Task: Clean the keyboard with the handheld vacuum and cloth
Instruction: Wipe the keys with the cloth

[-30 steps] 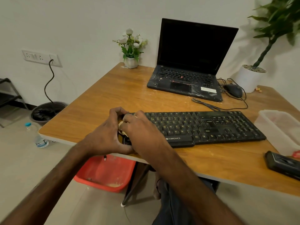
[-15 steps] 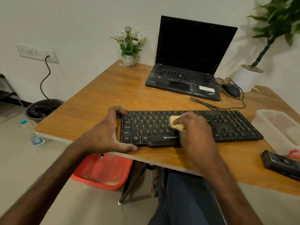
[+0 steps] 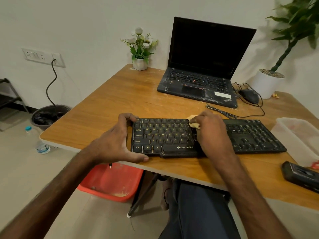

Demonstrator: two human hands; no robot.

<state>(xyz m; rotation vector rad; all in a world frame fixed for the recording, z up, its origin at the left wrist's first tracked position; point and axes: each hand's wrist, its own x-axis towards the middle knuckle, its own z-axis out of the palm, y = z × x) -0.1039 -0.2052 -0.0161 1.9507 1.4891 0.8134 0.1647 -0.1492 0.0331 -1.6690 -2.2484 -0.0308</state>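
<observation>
The keyboard [image 3: 169,135] lies flat on the table [image 3: 120,100], close to its near edge and right in front of the person. The cloth [image 3: 194,123], a small pale wad, sits on the keyboard's back rows about midway along, pinched in the curled fingers of the right hand [image 3: 210,130], which covers the keys just right of the letter block. The left hand [image 3: 117,142] clamps the keyboard's left end, its thumb along the front edge and its fingers hooked over the back corner, so the board is braced against sliding. The step in hand looks like the cloth wipe, with roughly the left half of the keys uncovered and the number pad at the right end not under the cloth. The next move probably calls for a firm, even stroke along the rows while the left hand holds the brace, with light enough pressure that no keycap catches. Right of the keyboard, near the table edge, lies a black device [image 3: 302,175] that may be the vacuum; this cannot be told. Behind the keyboard stand a laptop [image 3: 203,66] and a mouse [image 3: 249,96].
</observation>
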